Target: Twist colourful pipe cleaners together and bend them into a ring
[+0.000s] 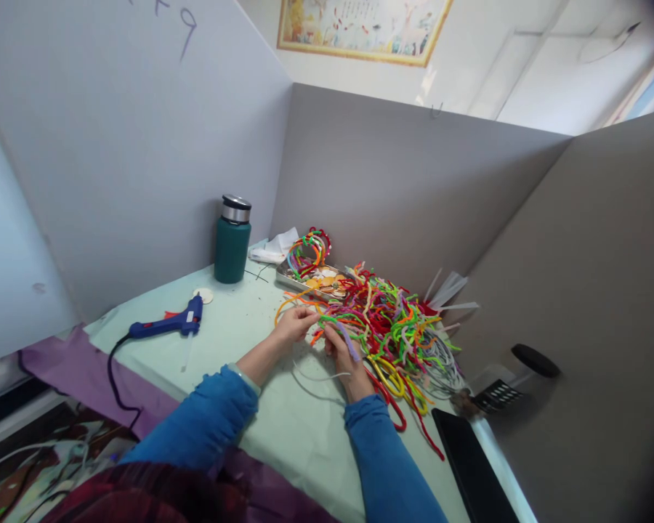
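Close together over the middle of the table, both hands grip fuzzy pipe cleaners. My left hand (296, 324) pinches the end of a green piece between thumb and fingers. My right hand (344, 357) is closed on the same bundle, from which a purple pipe cleaner (349, 340) sticks out toward the wrist. A short orange end shows between the hands. How the pieces are joined is too small to tell. A thin white strand (316, 377) curves below the fingers. Just beyond lies a large tangled heap of coloured pipe cleaners (384, 305).
A blue glue gun (166, 325) with its cord lies at left, near a green bottle (232, 243). Behind the hands, a metal tray (288, 277) holds wooden discs and decorated rings (312, 250). Grey partitions (392, 174) enclose the table. A black flat object (471, 465) lies at right.
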Demonstrator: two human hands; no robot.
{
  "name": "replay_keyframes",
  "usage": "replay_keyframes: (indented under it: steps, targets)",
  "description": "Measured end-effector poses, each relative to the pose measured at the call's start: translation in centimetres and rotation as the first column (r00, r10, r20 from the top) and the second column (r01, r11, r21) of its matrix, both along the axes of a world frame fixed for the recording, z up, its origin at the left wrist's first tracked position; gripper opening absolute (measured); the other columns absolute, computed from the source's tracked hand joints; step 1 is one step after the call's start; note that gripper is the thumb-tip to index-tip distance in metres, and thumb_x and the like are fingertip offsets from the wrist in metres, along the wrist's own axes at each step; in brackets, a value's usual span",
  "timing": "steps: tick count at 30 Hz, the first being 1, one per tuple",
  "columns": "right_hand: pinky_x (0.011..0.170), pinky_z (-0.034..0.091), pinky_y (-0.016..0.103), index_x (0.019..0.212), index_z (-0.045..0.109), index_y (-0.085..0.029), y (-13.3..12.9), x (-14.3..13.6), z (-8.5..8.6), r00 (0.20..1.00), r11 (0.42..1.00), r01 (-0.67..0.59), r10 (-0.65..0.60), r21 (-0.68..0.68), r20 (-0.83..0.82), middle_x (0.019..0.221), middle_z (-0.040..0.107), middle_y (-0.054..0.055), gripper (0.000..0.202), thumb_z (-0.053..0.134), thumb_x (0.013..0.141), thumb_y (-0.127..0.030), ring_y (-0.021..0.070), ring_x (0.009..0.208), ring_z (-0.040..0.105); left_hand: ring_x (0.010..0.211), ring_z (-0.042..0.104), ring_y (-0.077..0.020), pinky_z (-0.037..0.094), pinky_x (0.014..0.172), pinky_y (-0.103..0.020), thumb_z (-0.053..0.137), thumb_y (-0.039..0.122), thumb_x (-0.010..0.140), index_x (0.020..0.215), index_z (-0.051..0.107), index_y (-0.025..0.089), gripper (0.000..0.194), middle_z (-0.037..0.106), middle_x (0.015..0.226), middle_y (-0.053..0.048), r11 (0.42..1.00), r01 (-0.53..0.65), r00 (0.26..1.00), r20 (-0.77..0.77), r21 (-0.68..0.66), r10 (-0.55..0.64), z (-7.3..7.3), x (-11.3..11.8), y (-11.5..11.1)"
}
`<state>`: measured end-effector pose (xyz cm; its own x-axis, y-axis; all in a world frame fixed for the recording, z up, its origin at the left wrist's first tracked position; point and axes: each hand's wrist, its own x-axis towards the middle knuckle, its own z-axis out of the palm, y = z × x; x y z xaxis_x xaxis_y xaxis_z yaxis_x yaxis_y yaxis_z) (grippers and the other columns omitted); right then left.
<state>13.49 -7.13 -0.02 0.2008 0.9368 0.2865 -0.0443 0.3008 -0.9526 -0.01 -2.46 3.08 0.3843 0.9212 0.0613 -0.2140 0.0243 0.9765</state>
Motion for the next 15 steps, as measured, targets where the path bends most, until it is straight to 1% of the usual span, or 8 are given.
replay_keyframes:
  steps: [4,7,11,15]
  targets:
    - [0.045,0.029,0.027,0.068,0.063,-0.022,-0.11,-0.02,0.14,1.000,1.000,-0.011,0.011,-0.016,-0.021,0.051,0.045,-0.002,0.024,0.062,0.074,-0.046,0.0123,0.046,0.038,0.037,0.020,-0.0021,0.010,0.040,-0.021,0.070,0.045,0.062,0.073,0.051,0.015,0.036,0.029,0.044,0.010,0.999,0.026,0.999,0.020,-0.037,-0.025,0.08,-0.08,-0.05]
    - [0.044,0.029,0.027,0.074,0.066,-0.022,-0.08,-0.08,0.32,0.998,0.999,-0.022,0.021,-0.032,-0.054,0.055,0.049,0.000,0.025,0.061,0.075,-0.047,0.0125,0.046,0.038,0.037,0.020,-0.0025,0.011,0.040,-0.021,0.068,0.042,0.063,0.075,0.052,0.015,0.033,0.028,0.044,0.010,0.999,0.043,0.999,0.004,-0.028,-0.043,0.00,-0.02,-0.04]
    - [0.045,0.030,0.028,0.084,0.068,-0.023,-0.18,-0.27,0.61,0.995,0.997,-0.070,0.067,-0.040,-0.076,0.067,0.058,0.003,0.027,0.057,0.077,-0.046,0.0126,0.048,0.041,0.038,0.024,-0.0032,0.016,0.039,-0.020,0.064,0.040,0.066,0.078,0.055,0.014,0.031,0.033,0.045,0.009,0.998,0.020,0.999,-0.051,0.057,-0.018,-0.36,0.16,0.11]
    - [0.045,0.031,0.028,0.084,0.067,-0.023,-0.28,-0.40,0.66,0.994,0.996,-0.088,0.085,-0.033,-0.063,0.068,0.058,0.004,0.029,0.052,0.080,-0.048,0.0133,0.049,0.042,0.041,0.029,-0.0041,0.022,0.042,-0.019,0.062,0.040,0.069,0.082,0.061,0.012,0.031,0.043,0.050,0.006,0.985,0.025,0.993,-0.116,0.173,-0.005,-0.83,0.29,0.37]
